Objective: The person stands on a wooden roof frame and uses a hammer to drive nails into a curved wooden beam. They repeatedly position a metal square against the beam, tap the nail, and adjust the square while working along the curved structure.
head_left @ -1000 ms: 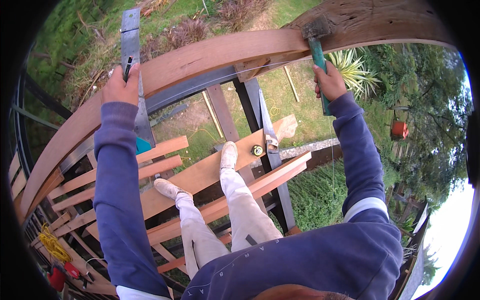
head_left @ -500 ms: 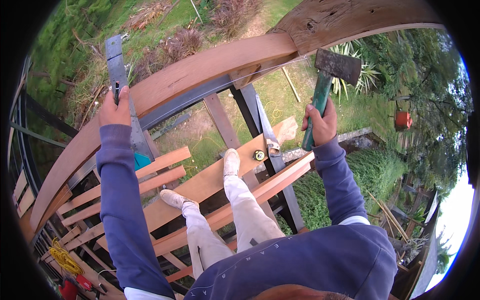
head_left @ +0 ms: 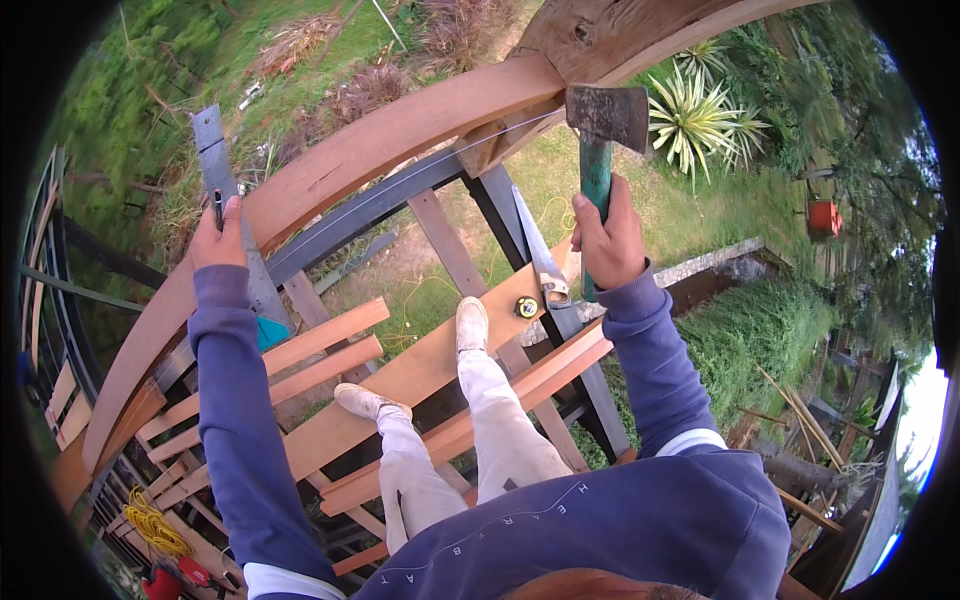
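Observation:
My left hand (head_left: pixel 220 238) is closed around a long flat metal blade (head_left: pixel 212 150), wider toward its teal end piece (head_left: pixel 271 333). A slim black pencil or marker (head_left: pixel 218 207) also sticks up from its fingers. That hand is beside the curved wooden beam (head_left: pixel 330 165). My right hand (head_left: pixel 612 240) grips the green handle of a hatchet (head_left: pixel 596 170), held upright with its worn, rusty head at the top. The hatchet head hangs in front of the beam's right end, close to a joint with a thicker dark timber (head_left: pixel 600 40).
Both my shoes stand on a plank (head_left: pixel 415 385) high above grass. A tape measure (head_left: pixel 526 307) and a wooden-handled handsaw (head_left: pixel 540 250) lie near my right foot. A white string (head_left: pixel 400 185) runs along the beam. Loose boards (head_left: pixel 330 335) and a yellow coiled cord (head_left: pixel 155 525) are at left.
My right hand has moved left with the hatchet, which now stands straighter. My left hand and the blade have shifted slightly left and down as the view moved.

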